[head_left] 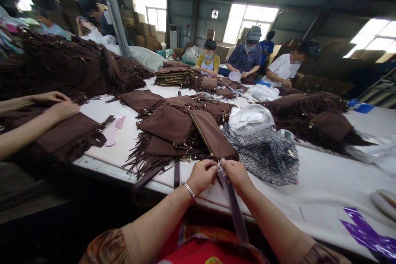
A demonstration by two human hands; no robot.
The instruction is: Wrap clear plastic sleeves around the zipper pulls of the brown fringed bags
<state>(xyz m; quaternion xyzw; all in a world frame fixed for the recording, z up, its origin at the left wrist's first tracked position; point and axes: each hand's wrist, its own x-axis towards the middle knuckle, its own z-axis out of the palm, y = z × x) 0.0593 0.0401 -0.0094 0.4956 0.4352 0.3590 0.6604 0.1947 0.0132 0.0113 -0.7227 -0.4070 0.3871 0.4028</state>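
The left hand (201, 177) and right hand (237, 176) come together at the counter's near edge, fingers pinched about the upper end of a brown strap (236, 210); the small fitting between the fingertips is too blurred to make out. The strap hangs past the edge toward the red apron (204, 251). It looks light, flat and bendable, so a pinch close to the fitting should control it, while the free end is likely to swing.

Just beyond the fingertips lies a flat brown zippered pouch (213, 132), slanted on other bags; whether the strap is joined to it cannot be told. The pouch looks soft and matte, easy to grip, probably light, and best held by its zippered edge or a corner.

Under and behind it, a pile of fringed brown bags (168, 126) crowds the space; loose fringe and metal clasps could snag. To the right, a speckled black-and-white cloth (266, 156) bunches up, with a clear plastic bag (251, 119) at its far edge. A pink comb (116, 130) lies left of the pile, near a co-worker's hands (62, 109) on another bag. Farther right, the counter (318, 185) carries purple plastic (368, 231) and a tape roll (385, 204).
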